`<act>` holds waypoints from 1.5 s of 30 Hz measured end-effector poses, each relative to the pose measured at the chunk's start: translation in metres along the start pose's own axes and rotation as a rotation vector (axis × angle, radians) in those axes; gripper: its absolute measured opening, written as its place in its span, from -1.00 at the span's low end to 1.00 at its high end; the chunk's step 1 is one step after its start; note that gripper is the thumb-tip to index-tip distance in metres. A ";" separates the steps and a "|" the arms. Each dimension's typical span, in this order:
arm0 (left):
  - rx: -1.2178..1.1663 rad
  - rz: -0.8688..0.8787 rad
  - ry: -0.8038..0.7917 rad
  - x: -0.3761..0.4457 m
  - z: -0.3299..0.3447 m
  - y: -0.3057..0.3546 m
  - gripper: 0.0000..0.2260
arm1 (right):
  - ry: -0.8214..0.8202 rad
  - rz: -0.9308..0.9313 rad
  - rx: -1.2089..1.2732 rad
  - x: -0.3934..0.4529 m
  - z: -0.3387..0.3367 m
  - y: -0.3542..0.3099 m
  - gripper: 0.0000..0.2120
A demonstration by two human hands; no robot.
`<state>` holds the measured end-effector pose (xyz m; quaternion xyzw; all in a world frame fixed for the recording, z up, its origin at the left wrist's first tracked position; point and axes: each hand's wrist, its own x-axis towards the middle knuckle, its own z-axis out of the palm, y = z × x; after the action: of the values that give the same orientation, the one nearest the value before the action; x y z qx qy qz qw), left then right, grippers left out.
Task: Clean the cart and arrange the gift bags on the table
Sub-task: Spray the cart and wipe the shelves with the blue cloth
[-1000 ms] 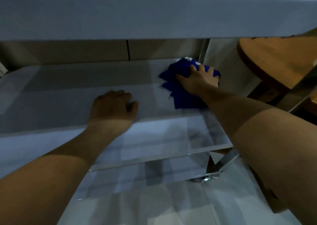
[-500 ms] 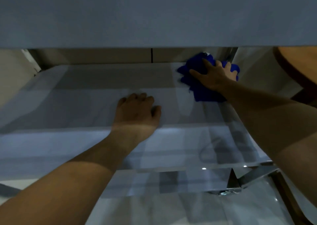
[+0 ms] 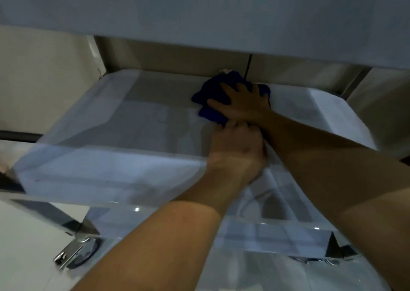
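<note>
Right hand [image 3: 240, 104] pressing blue cloth [image 3: 213, 95] with spread fingers at far shelf [image 3: 144, 122] edge; left hand [image 3: 236, 148] resting near, fingers curled, holding nothing visible.

A crumpled dark blue cloth [image 3: 214, 95] lies bunched at the far edge of the cart's glossy white middle shelf [image 3: 133, 122], beneath the cart's pale top shelf [image 3: 199, 13].

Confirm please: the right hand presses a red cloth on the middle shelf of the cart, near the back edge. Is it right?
Not quite: the cloth is blue, not red. The head view shows the right hand pressing it flat on the cart's middle shelf, near the back edge.
</note>
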<state>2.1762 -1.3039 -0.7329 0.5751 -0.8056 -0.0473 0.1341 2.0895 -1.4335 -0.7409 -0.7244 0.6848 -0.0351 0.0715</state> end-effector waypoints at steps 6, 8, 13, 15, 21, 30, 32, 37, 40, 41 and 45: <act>-0.216 -0.004 -0.067 -0.001 -0.023 -0.033 -0.78 | -0.028 -0.071 -0.024 0.005 -0.002 -0.031 -0.22; -0.061 -0.024 -0.027 -0.006 -0.039 -0.075 -0.76 | -0.043 -0.038 -0.047 0.007 -0.002 -0.029 -0.20; 0.206 -0.244 0.103 -0.054 -0.060 -0.227 -0.63 | -0.018 -0.021 -0.050 0.007 -0.005 -0.034 -0.21; 0.209 -0.208 0.166 -0.067 -0.055 -0.243 -0.58 | -0.024 -0.022 -0.048 0.006 -0.007 -0.039 -0.25; 0.175 -0.273 0.110 -0.055 -0.054 -0.238 -0.69 | -0.023 0.073 -0.035 0.023 0.000 -0.058 -0.19; 0.129 -0.266 0.014 -0.057 -0.056 -0.238 -0.60 | -0.017 0.008 -0.012 0.046 0.012 -0.165 -0.21; 0.122 -0.249 0.008 -0.058 -0.058 -0.238 -0.59 | -0.049 -0.053 0.004 0.056 0.017 -0.190 -0.15; 0.085 -0.234 0.040 -0.055 -0.056 -0.238 -0.65 | -0.140 -0.141 0.031 0.072 0.022 -0.252 0.01; 0.107 -0.241 0.140 -0.057 -0.057 -0.238 -0.71 | -0.196 -0.212 -0.023 0.073 0.025 -0.279 0.05; 0.125 -0.232 0.128 -0.057 -0.058 -0.237 -0.70 | -0.211 -0.226 -0.024 0.071 0.025 -0.282 0.07; 0.053 -0.213 -0.106 -0.049 -0.058 -0.241 -0.64 | -0.227 -0.255 0.062 0.047 0.016 -0.280 -0.03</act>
<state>2.4268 -1.3337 -0.7404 0.6576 -0.7467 -0.0703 0.0705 2.3707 -1.4648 -0.7170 -0.8020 0.5736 0.0172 0.1657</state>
